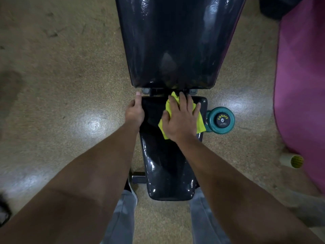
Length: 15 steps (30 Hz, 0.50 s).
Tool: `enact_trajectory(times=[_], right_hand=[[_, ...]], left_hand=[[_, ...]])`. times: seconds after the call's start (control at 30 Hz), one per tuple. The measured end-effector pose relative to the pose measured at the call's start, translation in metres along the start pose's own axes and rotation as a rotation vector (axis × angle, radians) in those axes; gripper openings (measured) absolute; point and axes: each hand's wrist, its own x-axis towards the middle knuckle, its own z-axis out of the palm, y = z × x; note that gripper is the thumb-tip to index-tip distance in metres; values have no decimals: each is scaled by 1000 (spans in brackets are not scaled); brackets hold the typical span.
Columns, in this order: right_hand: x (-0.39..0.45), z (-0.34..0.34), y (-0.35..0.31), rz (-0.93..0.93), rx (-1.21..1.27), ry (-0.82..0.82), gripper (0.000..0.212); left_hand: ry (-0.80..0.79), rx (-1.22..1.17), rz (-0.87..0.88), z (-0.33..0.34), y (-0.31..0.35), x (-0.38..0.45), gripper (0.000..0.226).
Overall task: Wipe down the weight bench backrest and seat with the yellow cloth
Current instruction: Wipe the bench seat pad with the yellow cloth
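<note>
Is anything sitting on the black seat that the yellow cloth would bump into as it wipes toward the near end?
Nothing visible. The right hand presses the yellow cloth on the seat, whose near part lies bare; the dumbbell is on the floor beside it.

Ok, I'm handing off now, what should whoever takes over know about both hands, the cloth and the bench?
Left hand: grips the seat's left edge near the hinge, steadying.
Right hand: fingers spread flat, pressing the yellow cloth on the top end of the seat.
Backrest: glossy; whether it is fully wiped cannot be told.
Left: wipe down the seat's lower end, recheck the backrest.
Teal dumbbell lies on the floor right of the seat.
</note>
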Motion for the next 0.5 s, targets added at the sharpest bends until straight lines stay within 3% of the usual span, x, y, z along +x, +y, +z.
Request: enact_trajectory(times=[0.1, 0.3, 0.43, 0.5], right_hand=[[8, 2, -20, 6, -2, -7, 61], [-10, 3, -5, -184, -20, -30, 62], [0, 1, -9, -31, 10, -10, 61], [-7, 2, -20, -41, 8, -19, 63]], left_hand=[[6, 9, -4, 0, -1, 0, 74], [-6, 6, 11, -2, -12, -12, 76], [-14, -23, -8, 0, -18, -17, 75], [-14, -19, -15, 0, -20, -16, 75]])
